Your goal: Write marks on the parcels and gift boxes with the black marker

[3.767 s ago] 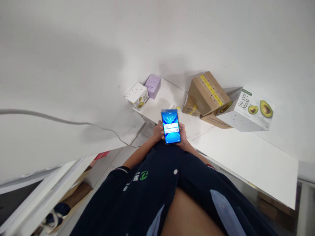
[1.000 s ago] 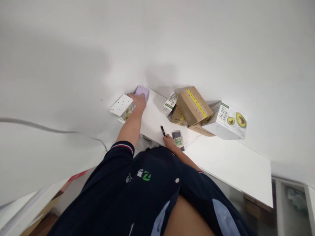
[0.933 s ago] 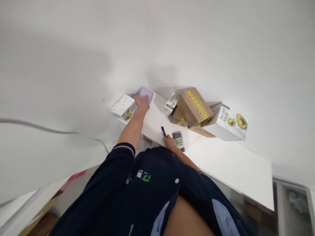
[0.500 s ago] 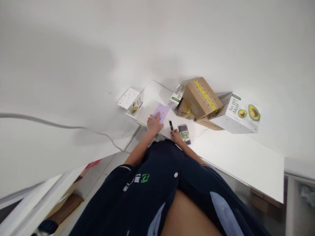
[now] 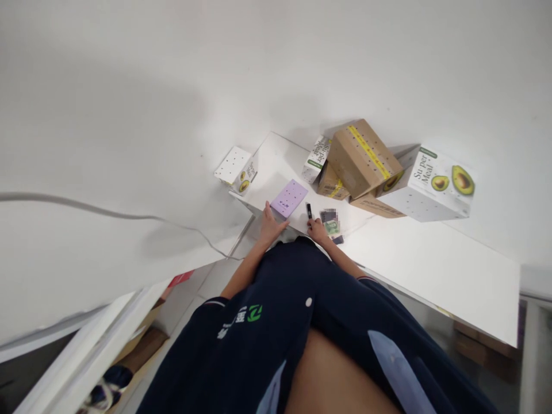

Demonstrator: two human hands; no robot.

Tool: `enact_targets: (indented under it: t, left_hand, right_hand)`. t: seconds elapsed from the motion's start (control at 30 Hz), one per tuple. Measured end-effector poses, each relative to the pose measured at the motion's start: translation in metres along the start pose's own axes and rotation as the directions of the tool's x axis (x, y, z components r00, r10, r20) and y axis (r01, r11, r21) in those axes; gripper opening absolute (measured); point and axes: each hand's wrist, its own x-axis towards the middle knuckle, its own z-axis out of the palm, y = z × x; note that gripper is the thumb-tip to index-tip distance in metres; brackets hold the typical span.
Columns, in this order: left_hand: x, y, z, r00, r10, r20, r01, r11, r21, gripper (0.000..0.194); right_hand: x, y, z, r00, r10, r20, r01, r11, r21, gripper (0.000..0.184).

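Note:
My left hand [image 5: 271, 225] is closed on the near edge of a flat purple box with dots [image 5: 290, 197], which lies on the white table [image 5: 431, 270] close to its front edge. My right hand [image 5: 318, 230] rests just right of it, fingers pinched round a small black stick-shaped tool [image 5: 308, 210] that points away from me. A phone [image 5: 332, 224] lies on the table beside my right hand.
A white dotted avocado box [image 5: 236, 169] sits at the table's far left corner. Behind stand a small white carton [image 5: 317, 158], brown cartons with yellow tape [image 5: 364, 156] and a large white avocado box [image 5: 436, 184]. A grey cable [image 5: 107, 211] runs along the wall.
Both hands held the phone at first; it now lies on the table. My left hand reached to the purple box at the back and drew it to the front edge.

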Motion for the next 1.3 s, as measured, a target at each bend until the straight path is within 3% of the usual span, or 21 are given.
enact_targets:
  t: [0.13,0.2,0.3,0.4,0.5,0.67,0.83,0.93,1.07,1.3]
  left_hand:
    - [0.011,0.002,0.007,0.998,-0.064,0.023,0.064,0.998,0.017,0.113]
    - [0.013,0.003,0.009,0.997,-0.071,0.027,0.07,0.997,0.031,0.103]
    - [0.013,0.011,0.006,0.998,-0.037,-0.051,0.041,0.996,0.075,0.094]
    - [0.012,0.027,-0.006,0.987,0.079,-0.137,-0.055,0.983,0.174,0.095]
    - [0.014,0.046,-0.019,0.983,0.154,-0.104,-0.117,0.947,0.3,0.094]
    - [0.018,0.055,-0.028,0.976,0.213,0.039,-0.212,0.904,0.372,0.084]
    - [0.008,0.023,-0.031,0.978,0.206,-0.034,-0.194,0.955,0.223,0.121]
    - [-0.004,-0.004,-0.027,0.992,0.113,-0.064,-0.109,0.992,0.065,0.13]
    - [-0.012,-0.028,-0.013,0.996,-0.049,-0.068,0.044,0.996,-0.073,0.126]
    - [0.004,-0.027,-0.006,0.997,-0.05,-0.052,0.044,0.993,-0.109,0.108]
  right_hand:
    - [0.002,-0.003,0.0,0.998,0.067,-0.022,-0.055,0.935,0.351,0.035]
    - [0.002,-0.007,-0.002,0.992,0.124,0.017,-0.112,0.819,0.563,0.035]
    - [-0.002,-0.012,-0.008,0.98,0.183,0.074,-0.171,0.593,0.787,0.037]
    - [-0.008,-0.016,-0.017,0.979,0.18,0.099,-0.163,0.385,0.909,0.042]
    - [-0.015,-0.021,-0.026,0.982,0.144,0.119,-0.152,0.243,0.958,0.052]
    - [-0.021,-0.034,-0.038,0.988,0.113,0.108,-0.127,0.177,0.976,0.071]
    - [-0.026,-0.043,-0.045,0.981,0.138,0.139,-0.15,0.073,0.986,0.085]
    - [-0.029,-0.043,-0.048,0.978,0.111,0.176,-0.176,-0.009,0.984,0.075]
    - [-0.032,-0.043,-0.05,0.976,0.051,0.21,-0.207,-0.062,0.976,0.05]
    - [-0.037,-0.045,-0.058,0.973,0.046,0.227,-0.223,-0.072,0.972,0.046]
